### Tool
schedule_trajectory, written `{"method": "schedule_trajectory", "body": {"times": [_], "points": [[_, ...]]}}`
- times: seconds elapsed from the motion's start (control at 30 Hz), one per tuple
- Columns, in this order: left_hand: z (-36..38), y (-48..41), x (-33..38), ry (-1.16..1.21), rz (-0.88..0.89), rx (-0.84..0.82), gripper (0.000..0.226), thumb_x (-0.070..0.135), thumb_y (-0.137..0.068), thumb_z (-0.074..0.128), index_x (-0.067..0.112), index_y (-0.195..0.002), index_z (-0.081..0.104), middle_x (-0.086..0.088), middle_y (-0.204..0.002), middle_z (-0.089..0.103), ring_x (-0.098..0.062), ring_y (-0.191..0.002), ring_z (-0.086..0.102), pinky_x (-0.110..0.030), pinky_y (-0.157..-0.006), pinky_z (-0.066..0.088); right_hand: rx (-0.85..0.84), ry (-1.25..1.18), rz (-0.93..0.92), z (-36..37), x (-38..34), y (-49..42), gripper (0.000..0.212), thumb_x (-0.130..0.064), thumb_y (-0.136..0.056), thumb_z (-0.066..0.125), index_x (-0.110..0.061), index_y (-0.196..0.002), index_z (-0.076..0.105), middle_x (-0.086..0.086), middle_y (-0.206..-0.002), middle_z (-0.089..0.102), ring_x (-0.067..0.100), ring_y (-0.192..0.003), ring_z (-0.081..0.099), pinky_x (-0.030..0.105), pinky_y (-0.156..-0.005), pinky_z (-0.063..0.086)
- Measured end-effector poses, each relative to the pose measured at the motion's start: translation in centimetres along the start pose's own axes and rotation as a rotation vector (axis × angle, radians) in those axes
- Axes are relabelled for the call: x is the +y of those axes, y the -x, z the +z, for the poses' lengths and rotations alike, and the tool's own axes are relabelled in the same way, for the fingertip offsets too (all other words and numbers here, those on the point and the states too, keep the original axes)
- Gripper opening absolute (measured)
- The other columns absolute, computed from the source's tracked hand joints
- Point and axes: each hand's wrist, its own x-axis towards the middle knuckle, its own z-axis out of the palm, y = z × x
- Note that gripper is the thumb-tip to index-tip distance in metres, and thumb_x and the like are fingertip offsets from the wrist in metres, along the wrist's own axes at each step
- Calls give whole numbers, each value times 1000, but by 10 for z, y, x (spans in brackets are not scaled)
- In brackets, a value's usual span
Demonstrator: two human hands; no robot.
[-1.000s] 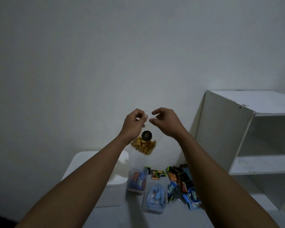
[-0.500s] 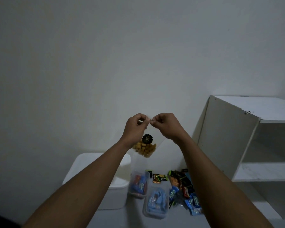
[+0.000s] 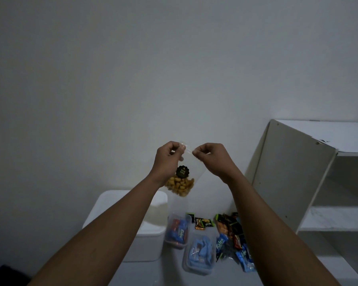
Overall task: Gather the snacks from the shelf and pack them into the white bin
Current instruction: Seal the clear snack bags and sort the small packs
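**Both hands up on the clear bag, snacks spread below**

I'm looking at a dim room, a plain pale wall filling the upper two thirds of the frame. Centre frame, my left hand (image 3: 170, 159) and right hand (image 3: 212, 156) are raised side by side, each with its fingers pinched together on the top edge of a clear bag (image 3: 191, 172). The bag hangs between them, golden snack pieces (image 3: 180, 185) sitting in its bottom under a dark round label (image 3: 182, 171).

Below, at lower centre-left, the white bin (image 3: 151, 240) stands on the pale floor (image 3: 167, 273), my left forearm crossing in front of it. Just right of the bin sit two clear tubs (image 3: 177, 232) holding blue packets, one nearer me than the other. Further right lies a loose heap of wrapped snacks (image 3: 233, 236) in black, orange and blue, with a small dark sachet (image 3: 201, 222) behind the tubs.

At the right edge stands the white shelf (image 3: 293, 178), its visible boards bare.
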Motion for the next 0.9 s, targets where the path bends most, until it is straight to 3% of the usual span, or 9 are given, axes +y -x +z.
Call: {"method": "schedule_trajectory", "body": {"times": [0.13, 0.23, 0.37, 0.5, 0.63, 0.77, 0.9], "points": [[-3, 0, 2, 54, -50, 10, 15, 28, -98, 58, 16, -93, 66, 1, -89, 66, -10, -75, 64, -40, -78, 55, -2, -117, 68, -4, 6, 2, 22, -21, -94, 63, -2, -86, 69, 8, -80, 65, 15, -74, 56, 27, -68, 45], [-2, 0, 6, 80, -104, -50, 21, 31, -90, 69, 11, -96, 69, 1, -88, 67, -12, -74, 62, -36, -74, 53, -11, -110, 32, -2, 7, 5, 22, -21, -96, 60, -4, -85, 67, 2, -76, 61, 11, -70, 51, 21, -64, 42], [-1, -3, 8, 38, -117, -85, 15, 28, -85, 76, 16, -91, 74, 0, -84, 70, -12, -72, 62, -32, -72, 52, 41, -194, 13, -2, 8, 7, 17, -21, -91, 68, -6, -86, 71, 1, -76, 67, 4, -69, 60, 12, -62, 47], [-3, -5, 7, 85, -148, -40, 14, 26, -87, 74, 14, -94, 72, -2, -78, 66, -12, -73, 62, -34, -76, 51, 68, -341, 127, -3, 12, 9, 17, -24, -93, 66, -9, -86, 71, 7, -83, 68, 11, -78, 61, 23, -65, 43], [-3, -4, 7, 106, -169, -50, 20, 27, -85, 76, 11, -96, 71, -2, -79, 66, -12, -72, 63, -34, -76, 51, 116, -368, 123, 0, 14, 9, 17, -20, -95, 62, -5, -92, 70, 4, -85, 66, 10, -78, 58, 23, -66, 41], [-11, -9, 9, -87, -48, -78, 19, 22, -79, 81, 17, -96, 73, 3, -89, 73, -11, -85, 69, -27, -77, 56, 84, -243, 50, 0, 22, 8, 15, -18, -95, 63, -7, -90, 71, 3, -83, 68, 6, -74, 59, 20, -70, 45], [-10, -15, 18, -374, 55, -246, 43, 27, -78, 81, 26, -119, 66, 16, -83, 75, -2, -92, 69, -41, -97, 51, 21, -86, -34, 7, 24, 6, 13, -19, -93, 66, -12, -88, 74, 1, -85, 74, 12, -83, 68, 25, -78, 52]]}}
